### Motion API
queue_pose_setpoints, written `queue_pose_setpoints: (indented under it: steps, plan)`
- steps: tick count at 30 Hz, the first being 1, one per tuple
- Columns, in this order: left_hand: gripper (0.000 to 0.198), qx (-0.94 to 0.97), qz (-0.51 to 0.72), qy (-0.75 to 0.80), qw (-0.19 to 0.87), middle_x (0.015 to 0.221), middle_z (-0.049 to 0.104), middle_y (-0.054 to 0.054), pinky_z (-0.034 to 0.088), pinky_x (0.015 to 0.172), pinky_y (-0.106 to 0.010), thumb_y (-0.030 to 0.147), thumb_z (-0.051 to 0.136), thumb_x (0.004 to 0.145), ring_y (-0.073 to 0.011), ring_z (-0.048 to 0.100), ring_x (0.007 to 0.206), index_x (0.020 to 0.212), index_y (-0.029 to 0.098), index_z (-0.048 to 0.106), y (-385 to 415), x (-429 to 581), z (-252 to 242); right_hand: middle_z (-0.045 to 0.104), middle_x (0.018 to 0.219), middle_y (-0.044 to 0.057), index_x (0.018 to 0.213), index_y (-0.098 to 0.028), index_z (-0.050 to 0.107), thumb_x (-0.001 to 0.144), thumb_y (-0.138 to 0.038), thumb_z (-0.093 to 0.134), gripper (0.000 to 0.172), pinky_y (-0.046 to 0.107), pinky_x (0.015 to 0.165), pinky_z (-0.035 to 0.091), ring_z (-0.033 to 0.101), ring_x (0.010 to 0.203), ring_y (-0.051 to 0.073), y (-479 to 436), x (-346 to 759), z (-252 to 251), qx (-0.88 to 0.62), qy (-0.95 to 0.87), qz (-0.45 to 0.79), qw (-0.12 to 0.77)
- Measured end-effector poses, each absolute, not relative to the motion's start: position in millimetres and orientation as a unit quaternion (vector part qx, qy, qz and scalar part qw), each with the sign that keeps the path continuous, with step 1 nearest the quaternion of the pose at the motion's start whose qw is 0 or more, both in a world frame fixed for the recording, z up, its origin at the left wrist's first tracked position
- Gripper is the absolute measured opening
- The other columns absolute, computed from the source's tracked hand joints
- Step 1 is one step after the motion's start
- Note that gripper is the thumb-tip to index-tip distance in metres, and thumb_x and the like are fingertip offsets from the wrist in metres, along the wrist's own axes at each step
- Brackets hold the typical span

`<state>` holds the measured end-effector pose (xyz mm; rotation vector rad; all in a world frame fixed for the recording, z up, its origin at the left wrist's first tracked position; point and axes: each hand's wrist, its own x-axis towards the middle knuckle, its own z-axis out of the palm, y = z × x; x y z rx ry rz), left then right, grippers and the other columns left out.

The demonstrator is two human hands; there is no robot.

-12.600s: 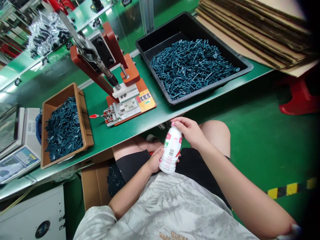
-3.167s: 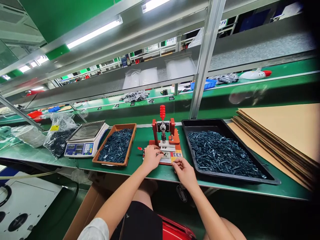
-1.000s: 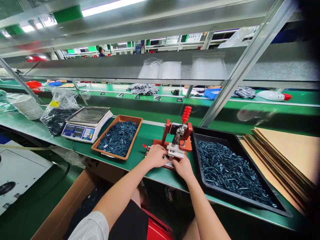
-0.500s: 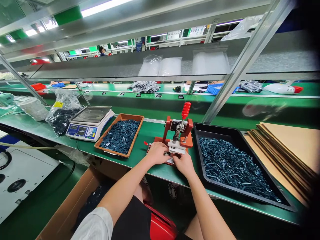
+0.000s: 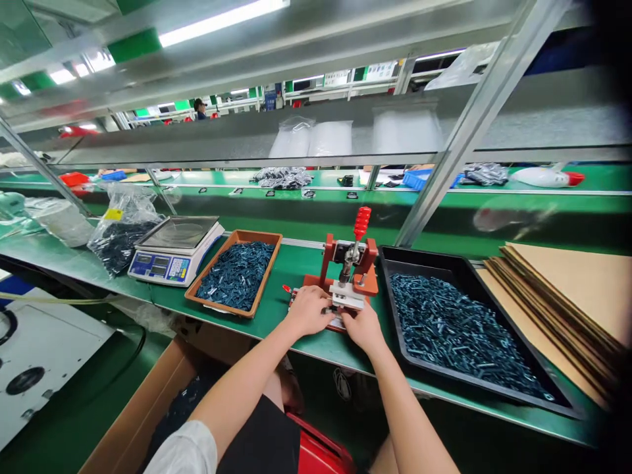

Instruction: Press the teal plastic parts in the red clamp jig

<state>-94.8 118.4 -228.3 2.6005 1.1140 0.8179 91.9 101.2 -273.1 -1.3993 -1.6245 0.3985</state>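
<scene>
A red toggle press (image 5: pixel 368 276) with an upright red ribbed handle (image 5: pixel 362 224) stands on the green bench in front of me. My left hand (image 5: pixel 310 311) rests at the left side of its base, fingers curled together at the front of the pale metal block (image 5: pixel 347 295). From the right, my right hand (image 5: pixel 364 326) reaches under the same block, thumb toward the left hand and fingers bent. Whatever lies between the fingertips is too small and hidden to name. A small red-tipped lever (image 5: pixel 287 289) sticks out left of my left hand.
Left of the press is an orange-brown tray (image 5: pixel 191 291) of small dark strips, then a digital scale (image 5: pixel 162 264) and a plastic bag (image 5: pixel 123 227). To the right lie a black tray (image 5: pixel 444 259) of similar dark pieces and stacked cardboard sheets (image 5: pixel 567 270). A metal post (image 5: pixel 459 145) rises behind.
The view has shifted slightly, so the bench sits a little lower in the picture. Both hands stay at the press base, and the handle remains upright.
</scene>
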Motion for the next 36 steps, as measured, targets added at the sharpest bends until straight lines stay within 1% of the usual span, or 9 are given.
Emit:
queue_pose_setpoints:
  steps: [6, 8, 12, 16, 21, 25, 30, 33, 36]
  plan:
    - [0.04, 0.734, 0.523, 0.431, 0.031, 0.142, 0.051, -0.014, 0.037, 0.116, -0.053, 0.022, 0.061, 0.09, -0.0313, 0.046, 0.135, 0.13, 0.021, 0.06, 98, -129, -245, 0.068, 0.115, 0.011, 0.11, -0.018, 0.073, 0.084, -0.028, 0.052, 0.035, 0.041, 0.101, 0.052, 0.065, 0.107, 0.027, 99, 87, -266, -0.531, -0.671, 0.163, 0.491]
    - [0.052, 0.623, 0.58, 0.516, 0.097, 0.146, 0.046, -0.019, 0.04, 0.114, -0.054, 0.029, 0.058, 0.093, -0.0327, 0.046, 0.136, 0.143, 0.018, 0.046, 104, -136, -249, 0.068, 0.116, 0.011, 0.109, -0.018, 0.074, 0.084, -0.026, 0.052, 0.034, 0.04, 0.102, 0.051, 0.064, 0.109, 0.027, 99, 87, -264, -0.533, -0.671, 0.162, 0.489]
    - [0.066, 0.628, 0.487, 0.548, 0.263, 0.143, 0.051, -0.022, 0.046, 0.109, -0.051, 0.037, 0.056, 0.094, -0.032, 0.053, 0.131, 0.151, 0.014, 0.031, 114, -122, -256, 0.067, 0.121, 0.011, 0.113, -0.018, 0.073, 0.084, -0.024, 0.053, 0.036, 0.041, 0.106, 0.048, 0.062, 0.114, 0.027, 99, 86, -264, -0.532, -0.667, 0.168, 0.493]
    - [0.093, 0.777, 0.337, 0.526, 0.08, 0.152, 0.043, -0.02, 0.02, 0.123, -0.063, 0.041, 0.077, 0.08, -0.0377, 0.036, 0.144, 0.154, 0.013, 0.028, 108, -104, -259, 0.066, 0.124, 0.011, 0.115, -0.018, 0.073, 0.084, -0.026, 0.051, 0.039, 0.042, 0.107, 0.046, 0.061, 0.116, 0.027, 100, 87, -267, -0.527, -0.661, 0.195, 0.498]
    - [0.093, 0.796, 0.295, 0.528, 0.034, 0.157, 0.035, -0.023, 0.022, 0.124, -0.059, 0.037, 0.064, 0.091, -0.0339, 0.034, 0.147, 0.159, 0.009, 0.008, 102, -107, -265, 0.07, 0.114, 0.013, 0.111, -0.015, 0.073, 0.088, -0.03, 0.05, 0.036, 0.04, 0.1, 0.049, 0.064, 0.11, 0.029, 102, 94, -270, -0.608, -0.607, 0.239, 0.453]
    - [0.102, 0.763, 0.319, 0.555, 0.092, 0.161, 0.027, -0.022, 0.02, 0.124, -0.062, 0.036, 0.068, 0.084, -0.0386, 0.023, 0.15, 0.16, 0.009, 0.006, 102, -110, -264, 0.075, 0.101, 0.011, 0.105, -0.015, 0.074, 0.085, -0.03, 0.051, 0.034, 0.038, 0.088, 0.053, 0.069, 0.097, 0.03, 106, 100, -273, -0.622, -0.593, 0.296, 0.418]
    - [0.079, 0.711, 0.496, 0.482, 0.128, 0.161, 0.027, -0.019, 0.021, 0.123, -0.06, 0.039, 0.057, 0.093, -0.0358, 0.019, 0.151, 0.158, 0.015, 0.018, 119, -83, -196, 0.075, 0.106, 0.011, 0.106, -0.015, 0.074, 0.079, -0.038, 0.054, 0.041, 0.036, 0.091, 0.052, 0.069, 0.103, 0.031, 117, 104, -283, -0.564, -0.596, 0.344, 0.457]
    - [0.073, 0.688, 0.576, 0.389, 0.207, 0.156, 0.034, -0.019, 0.032, 0.119, -0.053, 0.038, 0.056, 0.095, -0.0321, 0.036, 0.143, 0.156, 0.018, 0.023, 130, -51, -124, 0.075, 0.106, 0.012, 0.105, -0.014, 0.074, 0.077, -0.043, 0.053, 0.046, 0.037, 0.091, 0.052, 0.069, 0.103, 0.032, 120, 106, -287, -0.556, -0.597, 0.344, 0.465]
    - [0.071, 0.693, 0.587, 0.286, 0.305, 0.141, 0.051, -0.016, 0.047, 0.105, -0.044, 0.036, 0.057, 0.095, -0.0261, 0.058, 0.118, 0.156, 0.019, 0.024, 130, -28, -75, 0.075, 0.102, 0.013, 0.101, -0.013, 0.074, 0.073, -0.044, 0.053, 0.046, 0.038, 0.09, 0.053, 0.069, 0.099, 0.033, 118, 105, -284, -0.569, -0.583, 0.347, 0.464]
